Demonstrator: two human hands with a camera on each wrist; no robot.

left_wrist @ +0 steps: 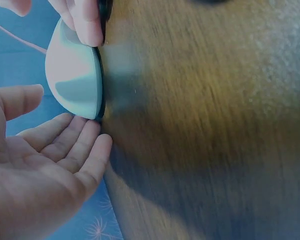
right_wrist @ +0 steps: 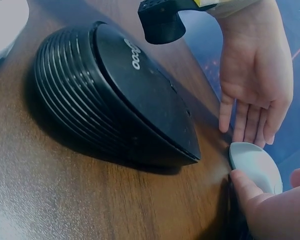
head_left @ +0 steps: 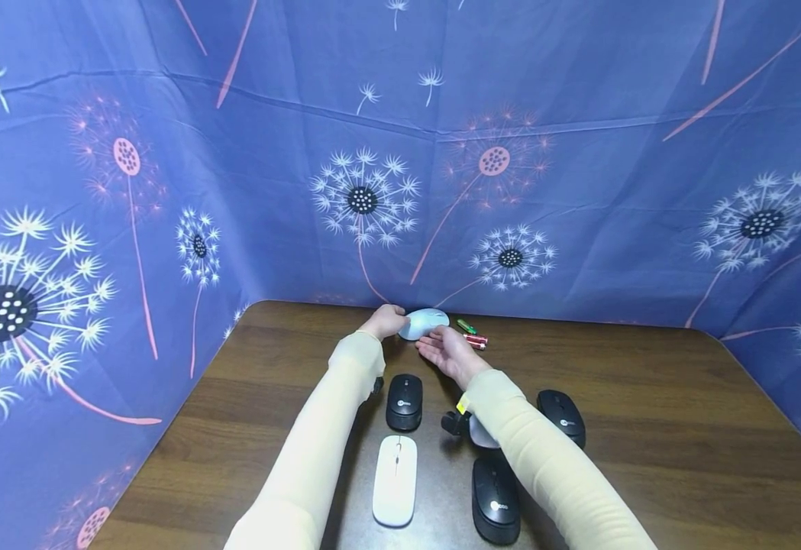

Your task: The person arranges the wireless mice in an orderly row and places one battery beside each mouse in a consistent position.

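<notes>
Pale blue mouse between two wide, loose hands at the table's far edge

The pale blue computer mouse [head_left: 419,324] is at the far edge of the table, close to the cloth, with your hands at either end. Your left hand [left_wrist: 52,160] is spread wide, its fingers extended to the mouse's end and its thumb standing clear. Your right hand [head_left: 447,353] is wide too, fingers nearly straight and touching the mouse.

Just right of the mouse lie a green battery [head_left: 466,327] and red batteries [head_left: 476,341]. Nearer you, a black mouse with white lettering [head_left: 404,402] sits ahead of a white mouse [head_left: 395,483]. Another black mouse [head_left: 495,500] is to the right, and a third [head_left: 562,417] lies beyond your right forearm, which partly hides a pale mouse [head_left: 481,434].

Under everything runs a dark brown wood-grain table [head_left: 675,405] with rounded far corners and a soft sheen near you. Behind it and along both sides hangs a blue cloth [head_left: 579,122], creased horizontally, printed with white and pink dandelions, loose seeds and long pink stems.
</notes>
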